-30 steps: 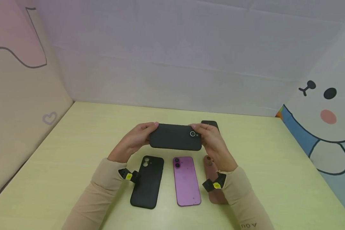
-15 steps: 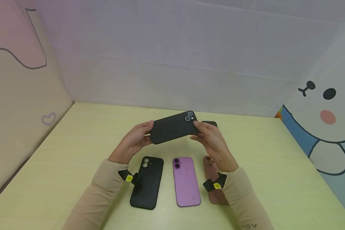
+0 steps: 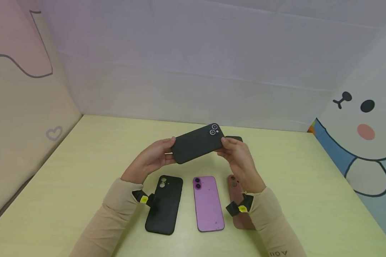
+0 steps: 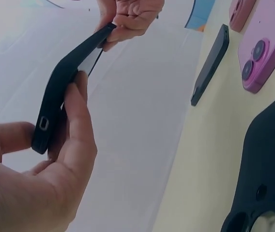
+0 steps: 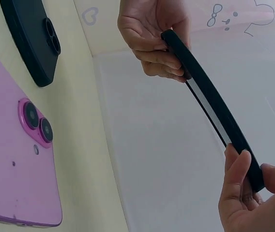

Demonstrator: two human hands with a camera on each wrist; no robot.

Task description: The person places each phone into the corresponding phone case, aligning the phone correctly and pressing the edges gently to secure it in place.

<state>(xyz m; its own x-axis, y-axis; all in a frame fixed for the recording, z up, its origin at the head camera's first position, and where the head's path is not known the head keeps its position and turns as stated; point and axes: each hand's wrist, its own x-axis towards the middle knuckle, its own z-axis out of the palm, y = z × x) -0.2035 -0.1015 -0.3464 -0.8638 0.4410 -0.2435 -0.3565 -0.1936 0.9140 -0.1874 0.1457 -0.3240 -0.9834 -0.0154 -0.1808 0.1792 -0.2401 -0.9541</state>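
A black phone case (image 3: pixel 197 143) with two ringed camera lenses is held above the table, tilted up to the right. My left hand (image 3: pixel 154 153) grips its lower left end, thumb on the back and fingers underneath. At the camera end, my right hand (image 3: pixel 239 155) pinches the corner between thumb and fingers. The case looks slightly bent in the left wrist view. Along its side in the right wrist view runs a pale strip (image 5: pixel 207 108) with a thin dark edge, like the side of a phone inside. The front face is hidden from the head view.
On the table (image 3: pixel 115 139) below lie another black phone case (image 3: pixel 164 208) with open camera holes, a purple phone (image 3: pixel 209 203), and a pink phone or case (image 3: pixel 236 192) partly under the right wrist. A dark phone (image 4: pixel 210 65) lies farther back. Walls enclose the back and sides.
The held case has turned from nearly level to tilted, its camera end raised, and both lenses now show. It has shifted slightly right in the last half second. The things on the table stay put.
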